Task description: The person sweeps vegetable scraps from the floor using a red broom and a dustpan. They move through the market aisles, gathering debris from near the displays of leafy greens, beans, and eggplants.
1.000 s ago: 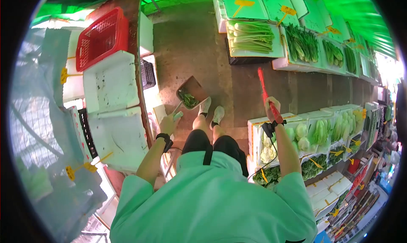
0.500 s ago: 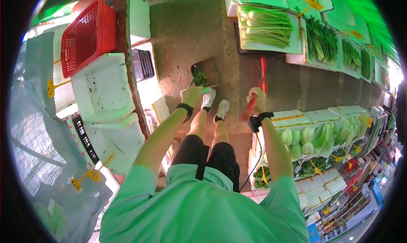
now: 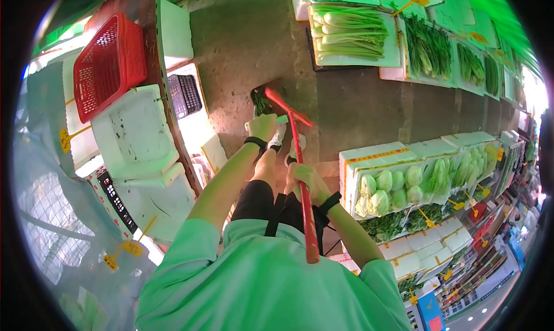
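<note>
My left hand [image 3: 262, 126] is wrapped round the pale green grip of a long-handled dustpan [image 3: 257, 93]. Its dark pan rests near the floor with green leaf scraps [image 3: 263, 105] in it. Fingers closed, my right hand [image 3: 307, 178] grips the red handle of a broom [image 3: 298, 137]. The broom's red crosswise head reaches over the right side of the pan and hides part of it; its bristles cannot be made out. The handle's end points back toward my shirt.
On the left stand a red basket [image 3: 103, 68], white foam boxes [image 3: 135, 132] and a dark crate [image 3: 184, 94]. Spring onion-like stalks [image 3: 349, 34] lie on a tray at upper right. Cabbages [image 3: 384, 181] fill a stand at right. Concrete floor [image 3: 231, 42] runs between.
My right hand has swung the broom left, from beside the right-hand stand to in front of my body, its head now at the dustpan. My left hand stays on the dustpan grip.
</note>
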A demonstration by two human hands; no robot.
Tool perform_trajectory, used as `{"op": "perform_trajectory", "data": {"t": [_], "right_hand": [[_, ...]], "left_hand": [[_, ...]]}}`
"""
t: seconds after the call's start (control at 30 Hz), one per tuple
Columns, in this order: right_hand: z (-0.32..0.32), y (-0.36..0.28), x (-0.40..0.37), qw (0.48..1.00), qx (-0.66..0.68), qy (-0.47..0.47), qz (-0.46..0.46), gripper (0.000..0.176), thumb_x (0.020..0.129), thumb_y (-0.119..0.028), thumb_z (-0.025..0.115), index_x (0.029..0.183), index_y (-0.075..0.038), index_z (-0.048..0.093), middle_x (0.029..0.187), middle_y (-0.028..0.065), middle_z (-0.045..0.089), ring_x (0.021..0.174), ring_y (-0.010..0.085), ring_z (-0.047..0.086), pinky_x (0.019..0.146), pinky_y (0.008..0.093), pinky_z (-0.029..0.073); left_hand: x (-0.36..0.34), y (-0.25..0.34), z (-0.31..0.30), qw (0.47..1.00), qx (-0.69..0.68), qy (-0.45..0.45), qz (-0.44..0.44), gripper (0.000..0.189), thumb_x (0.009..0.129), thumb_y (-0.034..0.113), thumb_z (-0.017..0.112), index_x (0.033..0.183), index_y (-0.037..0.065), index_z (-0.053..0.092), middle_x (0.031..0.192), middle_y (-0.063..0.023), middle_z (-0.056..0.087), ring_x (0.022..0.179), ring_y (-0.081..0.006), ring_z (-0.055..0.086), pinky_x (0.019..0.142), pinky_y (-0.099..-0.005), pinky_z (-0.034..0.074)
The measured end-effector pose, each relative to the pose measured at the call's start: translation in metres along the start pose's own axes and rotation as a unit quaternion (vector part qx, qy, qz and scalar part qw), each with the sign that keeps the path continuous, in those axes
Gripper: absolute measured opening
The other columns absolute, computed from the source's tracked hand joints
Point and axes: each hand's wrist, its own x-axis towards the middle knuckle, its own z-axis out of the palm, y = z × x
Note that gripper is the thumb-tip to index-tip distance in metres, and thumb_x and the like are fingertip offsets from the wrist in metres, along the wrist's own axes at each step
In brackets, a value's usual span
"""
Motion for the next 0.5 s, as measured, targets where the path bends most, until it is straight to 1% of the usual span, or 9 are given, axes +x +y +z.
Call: {"op": "perform_trajectory", "data": {"t": [0.07, 0.13, 0.27, 0.37, 0.47, 0.5], "right_hand": [[-0.003, -0.015, -0.011, 1.0, -0.011, -0.001, 0.008, 0.023, 0.061, -0.003, 0.063, 0.069, -0.006, 0.043, 0.071, 0.0135, 0.047, 0.074, 0.0376, 0.049, 0.071, 0.0417, 0.042], [-0.01, -0.056, -0.014, 0.998, -0.061, -0.001, -0.015, 0.024, 0.061, -0.003, 0.063, 0.069, -0.006, 0.041, 0.071, 0.0136, 0.046, 0.074, 0.0377, 0.049, 0.071, 0.0418, 0.041], [-0.01, -0.064, -0.022, 0.994, -0.108, 0.005, -0.03, 0.021, 0.061, -0.002, 0.062, 0.07, -0.006, 0.043, 0.071, 0.0128, 0.046, 0.072, 0.0373, 0.048, 0.066, 0.0419, 0.04], [-0.009, -0.05, -0.019, 0.993, -0.089, 0.066, -0.028, 0.022, 0.062, -0.004, 0.064, 0.07, -0.005, 0.044, 0.07, 0.013, 0.044, 0.07, 0.037, 0.048, 0.062, 0.0424, 0.039], [-0.007, -0.008, -0.008, 0.988, -0.11, 0.107, -0.031, 0.024, 0.061, -0.007, 0.066, 0.069, -0.005, 0.044, 0.07, 0.0132, 0.046, 0.069, 0.0361, 0.048, 0.06, 0.0418, 0.038], [-0.01, -0.007, 0.0, 0.992, -0.072, 0.103, -0.009, 0.026, 0.06, -0.011, 0.069, 0.069, -0.005, 0.045, 0.071, 0.0132, 0.049, 0.071, 0.0356, 0.05, 0.062, 0.0409, 0.04]], "left_hand": [[-0.005, -0.003, 0.0, 1.0, 0.01, -0.004, -0.008, 0.012, 0.083, 0.025, 0.057, 0.081, 0.019, 0.067, 0.072, -0.0091, 0.068, 0.064, -0.03, 0.068, 0.051, -0.0463, 0.05], [-0.01, -0.004, -0.004, 1.0, 0.019, -0.009, -0.018, 0.012, 0.083, 0.024, 0.057, 0.081, 0.019, 0.067, 0.072, -0.0095, 0.067, 0.065, -0.0307, 0.068, 0.052, -0.0473, 0.05], [-0.014, -0.008, -0.011, 0.999, 0.018, -0.013, -0.026, 0.011, 0.083, 0.022, 0.056, 0.083, 0.019, 0.067, 0.073, -0.0099, 0.067, 0.066, -0.0315, 0.068, 0.053, -0.0484, 0.049], [-0.016, -0.01, -0.016, 1.0, 0.001, -0.008, -0.022, 0.011, 0.084, 0.022, 0.056, 0.084, 0.019, 0.067, 0.073, -0.0101, 0.067, 0.067, -0.0317, 0.068, 0.053, -0.0487, 0.049], [-0.015, -0.013, -0.017, 1.0, -0.006, -0.01, -0.026, 0.011, 0.084, 0.022, 0.057, 0.084, 0.018, 0.067, 0.073, -0.0104, 0.067, 0.067, -0.0315, 0.068, 0.054, -0.0487, 0.049], [-0.014, -0.014, -0.017, 0.999, -0.006, -0.012, -0.029, 0.011, 0.084, 0.022, 0.057, 0.084, 0.018, 0.067, 0.073, -0.0105, 0.067, 0.067, -0.0314, 0.068, 0.054, -0.0486, 0.048]]}}
